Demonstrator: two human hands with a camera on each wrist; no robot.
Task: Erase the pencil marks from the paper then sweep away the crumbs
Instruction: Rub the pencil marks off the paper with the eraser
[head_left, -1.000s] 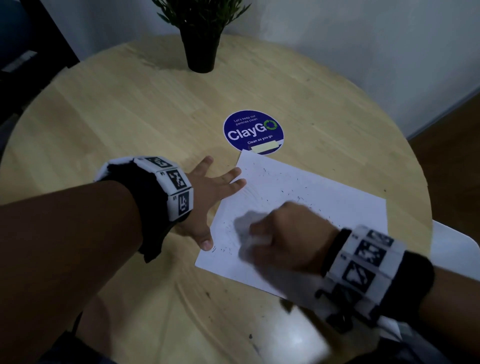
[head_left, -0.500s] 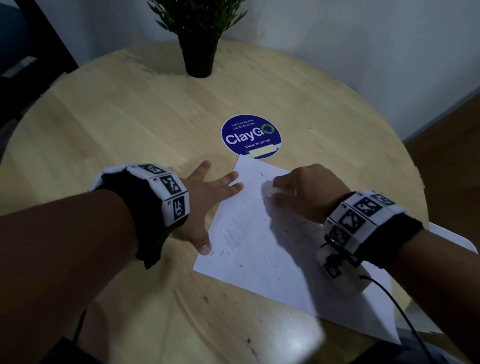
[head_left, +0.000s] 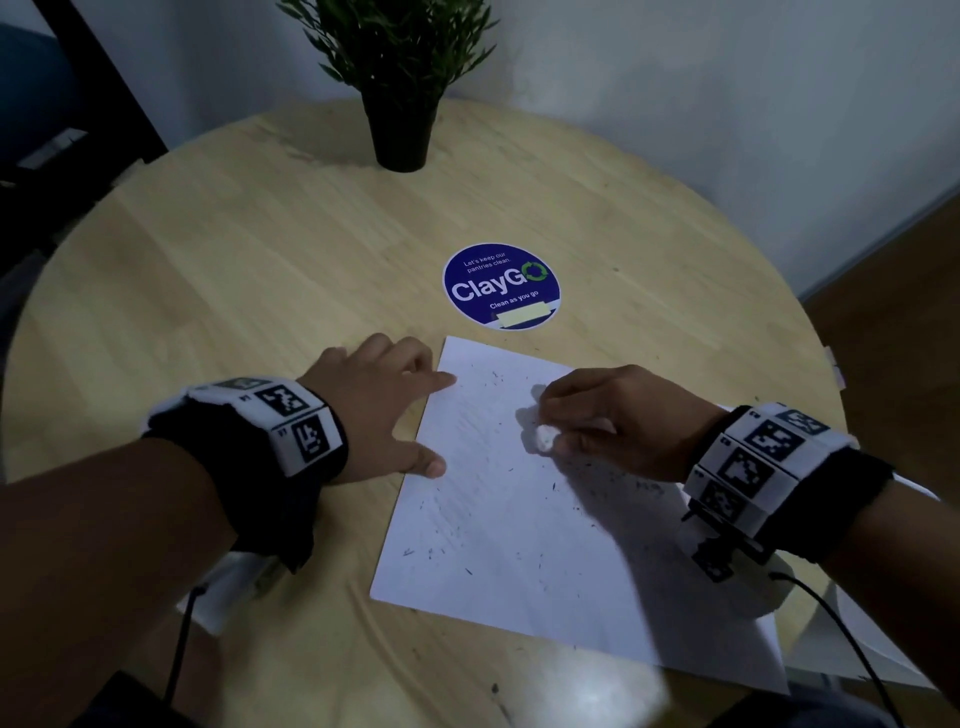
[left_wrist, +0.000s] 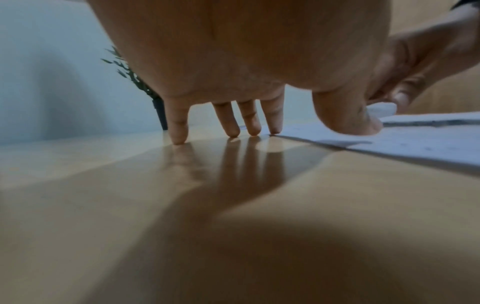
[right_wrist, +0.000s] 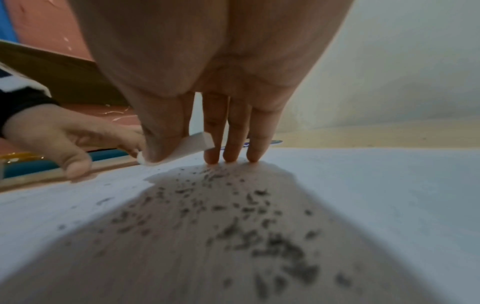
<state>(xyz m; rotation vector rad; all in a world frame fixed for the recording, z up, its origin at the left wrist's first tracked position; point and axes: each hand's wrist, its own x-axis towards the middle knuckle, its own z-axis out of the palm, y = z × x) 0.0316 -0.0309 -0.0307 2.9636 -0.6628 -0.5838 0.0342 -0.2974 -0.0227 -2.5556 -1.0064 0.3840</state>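
This looks like an office break room or pantry. A round blue sticker (head_left: 501, 287) on the round wooden desk (head_left: 234, 260) says "Let's keep our pantries clean" and "Clean as you go". A small potted plant (head_left: 400, 78) stands by a plain white wall (head_left: 727, 104)

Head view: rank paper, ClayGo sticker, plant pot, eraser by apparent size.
1. paper, largest by far
2. ClayGo sticker
3. plant pot, close to the sticker and farther from the camera, so unsure
4. eraser, partly hidden in the right hand
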